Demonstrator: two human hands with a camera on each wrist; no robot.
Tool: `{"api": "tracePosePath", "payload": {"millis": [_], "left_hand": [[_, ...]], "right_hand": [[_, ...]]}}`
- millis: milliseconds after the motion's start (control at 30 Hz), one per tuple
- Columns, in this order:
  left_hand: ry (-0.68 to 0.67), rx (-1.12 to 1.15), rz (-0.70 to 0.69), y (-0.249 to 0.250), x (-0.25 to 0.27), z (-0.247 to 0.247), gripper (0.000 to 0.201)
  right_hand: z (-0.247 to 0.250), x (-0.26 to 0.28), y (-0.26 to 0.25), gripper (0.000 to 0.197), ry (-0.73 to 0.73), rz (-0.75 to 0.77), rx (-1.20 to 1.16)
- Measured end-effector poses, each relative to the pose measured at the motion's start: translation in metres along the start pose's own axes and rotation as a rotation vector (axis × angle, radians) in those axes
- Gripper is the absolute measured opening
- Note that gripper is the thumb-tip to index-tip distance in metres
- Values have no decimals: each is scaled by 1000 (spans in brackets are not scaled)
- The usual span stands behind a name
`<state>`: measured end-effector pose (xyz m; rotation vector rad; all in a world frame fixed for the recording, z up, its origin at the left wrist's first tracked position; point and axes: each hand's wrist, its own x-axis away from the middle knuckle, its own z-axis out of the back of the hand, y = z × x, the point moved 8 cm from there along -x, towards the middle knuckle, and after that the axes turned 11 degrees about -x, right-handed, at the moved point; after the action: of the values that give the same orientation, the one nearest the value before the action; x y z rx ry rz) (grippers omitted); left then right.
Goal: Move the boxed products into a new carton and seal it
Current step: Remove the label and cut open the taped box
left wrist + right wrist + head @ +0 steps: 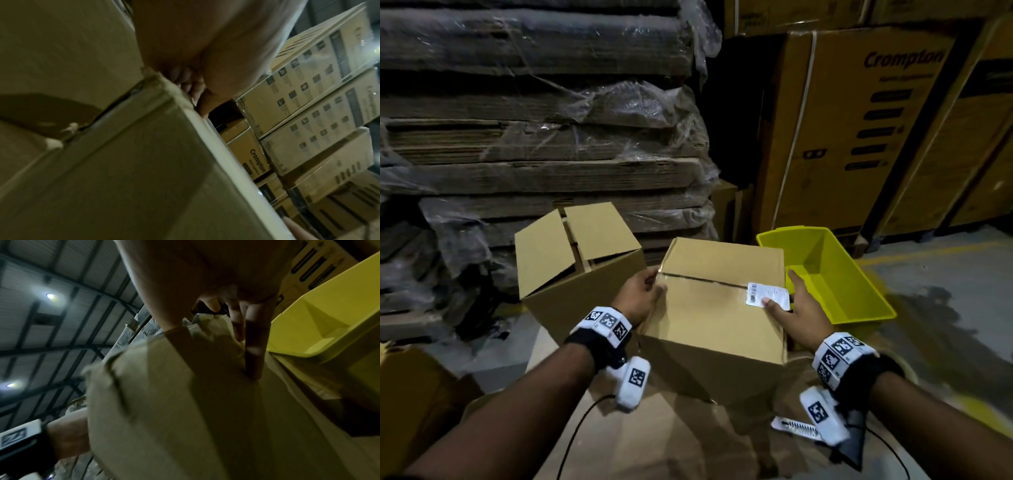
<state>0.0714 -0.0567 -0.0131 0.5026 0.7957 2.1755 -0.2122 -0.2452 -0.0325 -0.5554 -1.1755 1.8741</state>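
A taped brown carton [709, 308] with a white barcode label [767, 294] near its right edge sits tilted between my hands. My left hand [642, 296] grips its left edge at the tape seam, fingers curled at the corner [189, 84]. My right hand [798, 308] lies on the right side, thumb on the label and straight fingers [255, 345] pressed along the side wall. A second carton [575, 260] with loosely folded top flaps stands just behind on the left. The insides of both cartons are hidden.
A yellow plastic bin [825, 253] stands close to the carton's right side. Plastic-wrapped stacks of flat cardboard [534, 137] fill the back left, and tall printed cartons [859, 120] the back right. A flat cardboard sheet [671, 445] and a white serrated tool [794, 426] lie below.
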Motion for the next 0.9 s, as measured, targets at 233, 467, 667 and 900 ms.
{"api": "tracePosePath", "payload": {"millis": [233, 467, 667, 900], "left_hand": [[214, -282, 10, 14, -5, 22, 54], [313, -409, 134, -9, 85, 20, 94], [365, -132, 126, -8, 104, 15, 64], [313, -333, -126, 21, 86, 4, 37]], "right_hand": [[-15, 12, -25, 63, -36, 185, 134], [7, -29, -31, 53, 20, 267, 301], [-6, -21, -31, 62, 14, 230, 290], [1, 46, -44, 50, 220, 336, 487]]}}
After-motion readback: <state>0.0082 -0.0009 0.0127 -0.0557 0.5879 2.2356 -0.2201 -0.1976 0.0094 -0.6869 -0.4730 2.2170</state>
